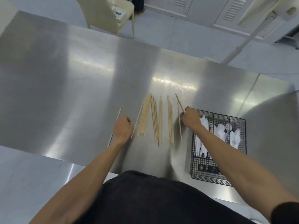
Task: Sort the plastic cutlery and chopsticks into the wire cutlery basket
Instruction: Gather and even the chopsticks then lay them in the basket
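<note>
- The left grip [123, 126] is curled into a fist at the left end of the spread. A thin wooden chopstick [119, 114] passes under it, showing beyond the knuckles and again beside the wrist, so the fingers seem clasped round it.
- The right grip [191, 118] pinches a second wooden chopstick [179, 102] by its near end; the stick slants away and to the left.
- The loose pale wooden chopsticks [157, 122] lie in rough bunches on the brushed steel worktop [64, 88], between the two hands.
- The black wire cutlery basket [242, 126] sits on the worktop's right side, under the right forearm.
- White plastic cutlery [220, 131] lies in the basket's compartments.
- A cream chair [103, 15] stands beyond the far edge.
</note>
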Motion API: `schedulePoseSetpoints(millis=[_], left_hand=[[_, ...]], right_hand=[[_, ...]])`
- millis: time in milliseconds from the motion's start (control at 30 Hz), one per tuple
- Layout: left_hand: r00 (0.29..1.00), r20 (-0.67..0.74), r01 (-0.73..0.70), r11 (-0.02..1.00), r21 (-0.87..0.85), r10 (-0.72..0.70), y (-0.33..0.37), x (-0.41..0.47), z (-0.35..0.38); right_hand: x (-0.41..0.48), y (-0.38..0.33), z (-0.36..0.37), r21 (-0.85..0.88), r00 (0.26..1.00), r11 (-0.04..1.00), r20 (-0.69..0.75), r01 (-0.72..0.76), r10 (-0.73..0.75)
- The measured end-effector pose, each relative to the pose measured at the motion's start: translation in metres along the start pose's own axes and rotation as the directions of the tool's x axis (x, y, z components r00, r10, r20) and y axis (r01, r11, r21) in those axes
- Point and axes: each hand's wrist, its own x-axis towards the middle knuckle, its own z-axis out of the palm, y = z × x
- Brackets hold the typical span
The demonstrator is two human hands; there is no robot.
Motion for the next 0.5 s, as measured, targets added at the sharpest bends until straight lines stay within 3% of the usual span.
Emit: schedulePoseSetpoints(millis=[267,500], left_hand=[[0.990,-0.027,0.138,0.982,0.131,-0.136,-0.061,0.020,-0.018],[0.991,0.075,0.085,0.962,0.261,-0.108,-0.070,0.030,-0.018]], right_hand=[[-0.001,-0.004,0.038,-0.130,0.996,0.989,-0.060,-0.072,0.064],[0.006,-0.020,0.037,-0.024,0.977,0.978,-0.048,-0.208,0.207]])
